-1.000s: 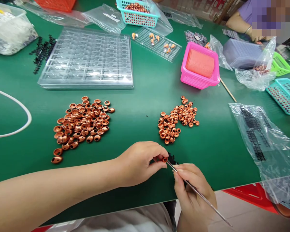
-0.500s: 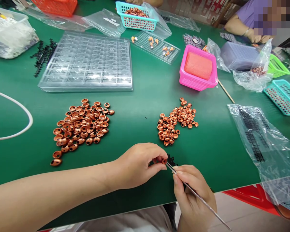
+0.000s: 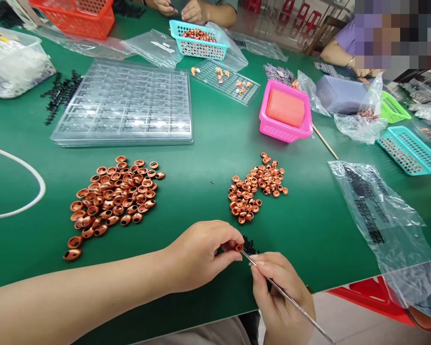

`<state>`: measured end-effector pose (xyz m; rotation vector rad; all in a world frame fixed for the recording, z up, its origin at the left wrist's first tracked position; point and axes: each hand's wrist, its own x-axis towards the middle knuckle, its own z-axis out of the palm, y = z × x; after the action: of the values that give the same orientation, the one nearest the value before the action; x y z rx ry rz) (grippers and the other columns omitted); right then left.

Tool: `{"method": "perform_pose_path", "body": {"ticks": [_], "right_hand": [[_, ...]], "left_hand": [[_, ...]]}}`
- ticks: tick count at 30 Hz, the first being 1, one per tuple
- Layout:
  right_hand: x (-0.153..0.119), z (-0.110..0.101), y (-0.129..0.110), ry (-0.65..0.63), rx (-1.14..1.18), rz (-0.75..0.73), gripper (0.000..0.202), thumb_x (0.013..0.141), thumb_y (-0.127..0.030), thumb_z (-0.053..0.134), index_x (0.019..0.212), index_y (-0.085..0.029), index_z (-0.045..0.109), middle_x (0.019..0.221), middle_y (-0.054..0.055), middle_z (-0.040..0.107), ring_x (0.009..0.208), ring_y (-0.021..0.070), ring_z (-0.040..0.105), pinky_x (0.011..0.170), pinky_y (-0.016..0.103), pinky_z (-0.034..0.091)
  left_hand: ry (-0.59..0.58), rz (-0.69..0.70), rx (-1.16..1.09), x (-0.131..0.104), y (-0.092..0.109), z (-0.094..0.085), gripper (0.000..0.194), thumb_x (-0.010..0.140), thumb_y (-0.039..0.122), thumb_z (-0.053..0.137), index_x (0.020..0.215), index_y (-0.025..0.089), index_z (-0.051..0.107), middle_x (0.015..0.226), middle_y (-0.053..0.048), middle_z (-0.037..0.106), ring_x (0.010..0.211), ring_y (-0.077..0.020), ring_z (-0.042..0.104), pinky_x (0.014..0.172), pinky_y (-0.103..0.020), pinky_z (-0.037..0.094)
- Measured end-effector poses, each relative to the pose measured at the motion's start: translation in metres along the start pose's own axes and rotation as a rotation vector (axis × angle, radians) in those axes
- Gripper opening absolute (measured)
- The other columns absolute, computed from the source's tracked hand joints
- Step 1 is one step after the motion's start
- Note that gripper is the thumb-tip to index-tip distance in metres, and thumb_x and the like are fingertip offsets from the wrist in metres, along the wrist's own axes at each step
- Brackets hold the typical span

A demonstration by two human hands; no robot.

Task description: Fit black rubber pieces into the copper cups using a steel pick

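Far hands (image 3: 194,12) of another person show more now than half a second ago, as my view tips up and the table things slide lower in it. My own two hands look the same to each other as before.

My left hand (image 3: 201,256) is pinched nearly closed, with one small copper cup (image 3: 239,247) between thumb and finger. My right hand (image 3: 283,292) has thumb and fingers closed around a thin metal stick (image 3: 290,300), and its tip meets the cup. I cannot tell if the tip goes inside.

I think the cup is light and hard, not squishy. It is shiny and round, so it may slip or spin if I press off to one side. The best hold is on its outside edge, with the hole left free. The stick looks stiff and smooth, so I hold it near its tip.

Just past my pinch lies a little heap of black bits (image 3: 249,245). Past that is a small copper pile (image 3: 242,196), and off to the left is a bigger copper pile (image 3: 120,196). Farther out are clear trays (image 3: 125,105) on the left, a pink basket (image 3: 285,134) ahead to the right, and a blue basket (image 3: 203,50) farthest off.
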<state>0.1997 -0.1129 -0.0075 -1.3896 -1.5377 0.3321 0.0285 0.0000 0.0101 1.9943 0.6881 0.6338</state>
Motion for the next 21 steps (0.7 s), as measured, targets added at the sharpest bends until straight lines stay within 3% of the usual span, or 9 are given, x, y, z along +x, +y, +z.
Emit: {"method": "perform_pose_path", "body": {"ticks": [6, 17, 21], "right_hand": [[0.0014, -0.0002, -0.0002, -0.002, -0.024, -0.006, 0.029, 0.083, -0.003, 0.062, 0.103, -0.023, 0.062, 0.092, 0.003, 0.073, 0.084, 0.0156, 0.07, 0.074, 0.03, 0.061], [-0.0042, -0.0024, 0.0059, -0.016, 0.05, 0.027, 0.032, 0.082, 0.001, 0.062, 0.106, -0.021, 0.063, 0.093, 0.004, 0.073, 0.086, 0.0163, 0.07, 0.074, 0.031, 0.059], [-0.002, -0.0036, 0.0049, -0.061, 0.037, -0.031, 0.038, 0.081, 0.003, 0.062, 0.111, -0.02, 0.062, 0.096, 0.004, 0.074, 0.086, 0.0161, 0.07, 0.075, 0.031, 0.058]], "left_hand": [[-0.012, 0.02, 0.033, 0.0004, -0.0015, -0.0008, 0.006, 0.087, 0.014, 0.065, 0.092, 0.017, 0.065, 0.075, 0.001, 0.064, 0.065, -0.0107, 0.058, 0.06, -0.019, 0.044], [0.004, 0.21, 0.169, -0.004, -0.0078, 0.006, 0.01, 0.097, 0.014, 0.049, 0.092, 0.014, 0.058, 0.075, -0.002, 0.061, 0.065, -0.0135, 0.052, 0.061, -0.023, 0.042], [0.01, 0.238, 0.182, -0.0055, -0.009, 0.0073, 0.012, 0.097, 0.012, 0.047, 0.09, 0.013, 0.057, 0.073, -0.002, 0.06, 0.064, -0.0139, 0.051, 0.059, -0.023, 0.041]]}}
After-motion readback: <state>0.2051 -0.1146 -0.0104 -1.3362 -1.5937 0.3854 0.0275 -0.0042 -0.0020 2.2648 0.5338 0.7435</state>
